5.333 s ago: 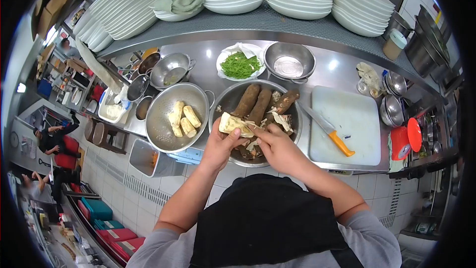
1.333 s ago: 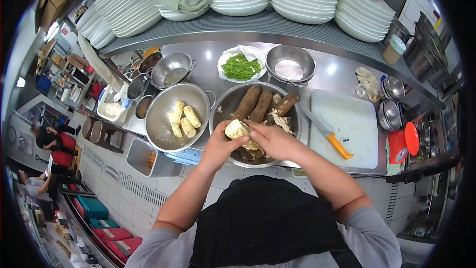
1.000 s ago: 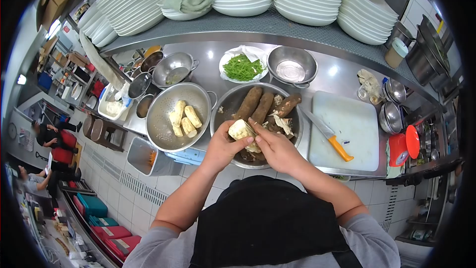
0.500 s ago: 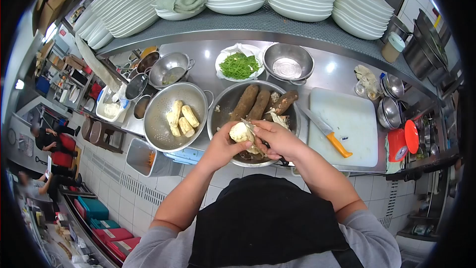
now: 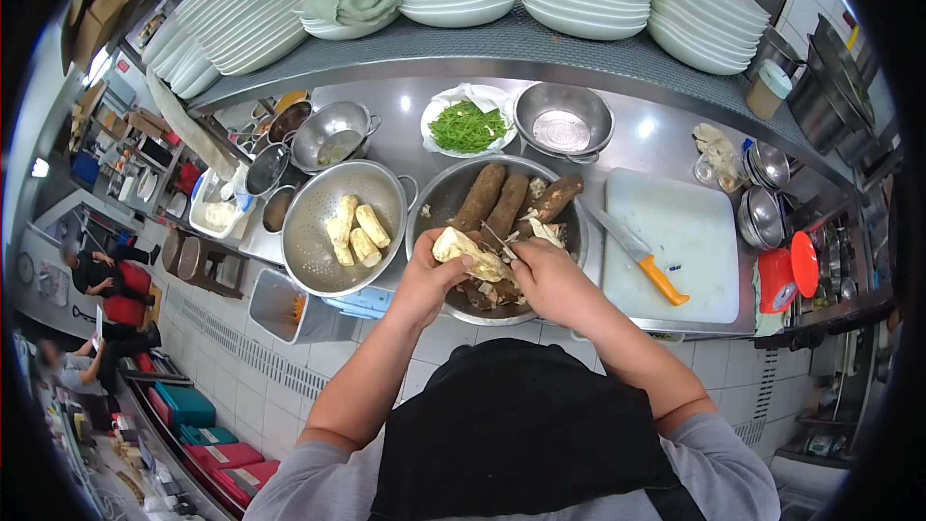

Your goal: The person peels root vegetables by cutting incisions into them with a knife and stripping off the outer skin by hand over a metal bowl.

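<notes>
Over a large steel bowl (image 5: 424,183), my left hand (image 5: 422,280) is closed around a pale yellow, peeled cassava root (image 5: 455,248). My right hand (image 5: 552,275) grips a small knife (image 5: 496,235), its thin blade just above the root; the handle is hidden in my fingers. Several brown, unpeeled cassava roots (image 5: 482,195) lie in the bowl beyond my hands, with peel scraps (image 5: 492,291) below them. To the left, a steel colander (image 5: 304,222) holds several peeled pieces (image 5: 368,224).
At right, a yellow-handled knife (image 5: 641,256) lies on a white cutting board (image 5: 709,232). Behind the bowl are a plate of green vegetables (image 5: 468,127) and a steel pan (image 5: 531,125). A shelf (image 5: 463,46) with plate stacks spans overhead. Two people (image 5: 96,270) are far left.
The cassava root has turned to lie more sideways in my left hand. My right hand has shifted slightly, and the knife blade now shows at the root's far side.
</notes>
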The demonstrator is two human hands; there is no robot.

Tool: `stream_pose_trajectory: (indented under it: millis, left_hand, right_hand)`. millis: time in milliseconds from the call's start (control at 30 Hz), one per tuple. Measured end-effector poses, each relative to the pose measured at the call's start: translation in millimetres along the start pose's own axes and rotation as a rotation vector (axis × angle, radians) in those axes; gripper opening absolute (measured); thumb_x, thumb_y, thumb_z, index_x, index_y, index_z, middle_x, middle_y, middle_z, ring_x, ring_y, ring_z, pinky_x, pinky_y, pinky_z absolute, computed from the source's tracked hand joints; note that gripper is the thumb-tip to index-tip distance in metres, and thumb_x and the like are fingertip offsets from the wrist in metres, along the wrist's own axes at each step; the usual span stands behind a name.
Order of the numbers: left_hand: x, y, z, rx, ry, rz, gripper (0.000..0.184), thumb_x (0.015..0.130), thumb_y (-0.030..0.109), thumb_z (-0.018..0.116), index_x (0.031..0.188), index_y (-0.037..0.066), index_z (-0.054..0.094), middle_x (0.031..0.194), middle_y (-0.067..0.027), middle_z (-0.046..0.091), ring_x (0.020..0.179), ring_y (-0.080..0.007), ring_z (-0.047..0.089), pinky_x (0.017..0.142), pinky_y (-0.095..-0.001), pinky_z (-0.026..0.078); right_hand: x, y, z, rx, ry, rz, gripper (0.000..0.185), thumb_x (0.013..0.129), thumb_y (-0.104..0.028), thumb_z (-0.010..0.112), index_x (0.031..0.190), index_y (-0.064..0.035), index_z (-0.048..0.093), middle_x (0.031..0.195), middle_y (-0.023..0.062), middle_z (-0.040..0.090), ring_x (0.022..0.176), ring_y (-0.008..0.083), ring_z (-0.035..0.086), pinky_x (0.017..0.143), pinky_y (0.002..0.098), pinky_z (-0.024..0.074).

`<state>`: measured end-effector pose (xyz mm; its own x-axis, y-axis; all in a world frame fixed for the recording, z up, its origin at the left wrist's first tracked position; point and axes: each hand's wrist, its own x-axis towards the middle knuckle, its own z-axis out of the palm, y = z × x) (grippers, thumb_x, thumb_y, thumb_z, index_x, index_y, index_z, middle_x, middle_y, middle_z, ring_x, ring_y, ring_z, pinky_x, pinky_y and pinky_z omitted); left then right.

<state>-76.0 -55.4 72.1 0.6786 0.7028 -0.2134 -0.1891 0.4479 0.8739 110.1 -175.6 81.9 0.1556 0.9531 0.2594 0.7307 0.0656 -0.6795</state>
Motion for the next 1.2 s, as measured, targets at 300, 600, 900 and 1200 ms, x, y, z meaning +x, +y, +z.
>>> stream_pose_trajectory:
  millis: [300,600,900,1200]
  left_hand:
    - [0.5,-16.6,13.0,0.021,0.111,0.193,0.062,0.090,0.006,0.076,0.142,0.000,0.042,0.130,-0.0099,0.058,0.118,-0.0188,0.058,0.101,-0.0332,0.048]
    - [-5.7,-13.9,15.0,0.230,0.020,0.285,0.060,0.089,0.004,0.076,0.140,-0.004,0.046,0.127,-0.0102,0.060,0.120,-0.0182,0.057,0.104,-0.0334,0.047]
    - [-4.9,-0.5,-4.0,0.328,-0.105,0.184,0.063,0.089,0.005,0.076,0.142,-0.003,0.044,0.130,-0.0099,0.059,0.122,-0.0179,0.056,0.107,-0.0334,0.045]
    - [-3.1,3.0,-2.0,0.260,-0.062,0.130,0.065,0.088,0.001,0.075,0.144,-0.002,0.042,0.134,-0.0107,0.057,0.124,-0.0186,0.055,0.108,-0.0337,0.044]
  right_hand:
    - [-12.1,-36.0,1.6,0.177,-0.062,0.118,0.051,0.100,-0.007,0.052,0.151,-0.0111,0.045,0.119,0.0278,0.064,0.110,0.0436,0.063,0.094,0.0448,0.0514]
    - [-11.3,-37.6,-4.8,0.057,-0.069,0.061,0.056,0.100,-0.010,0.051,0.154,-0.0137,0.038,0.111,0.0248,0.065,0.098,0.0425,0.065,0.084,0.0494,0.0523]
    - [29.5,7.9,-35.7,0.279,-0.452,0.021,0.048,0.103,-0.013,0.048,0.150,-0.0205,0.049,0.088,0.0204,0.068,0.086,0.0375,0.068,0.077,0.0432,0.0531]
    - [15.9,-3.9,-15.9,0.190,-0.331,0.075,0.045,0.106,-0.026,0.044,0.150,-0.0145,0.048,0.118,0.0279,0.066,0.103,0.0423,0.067,0.093,0.0447,0.0510]
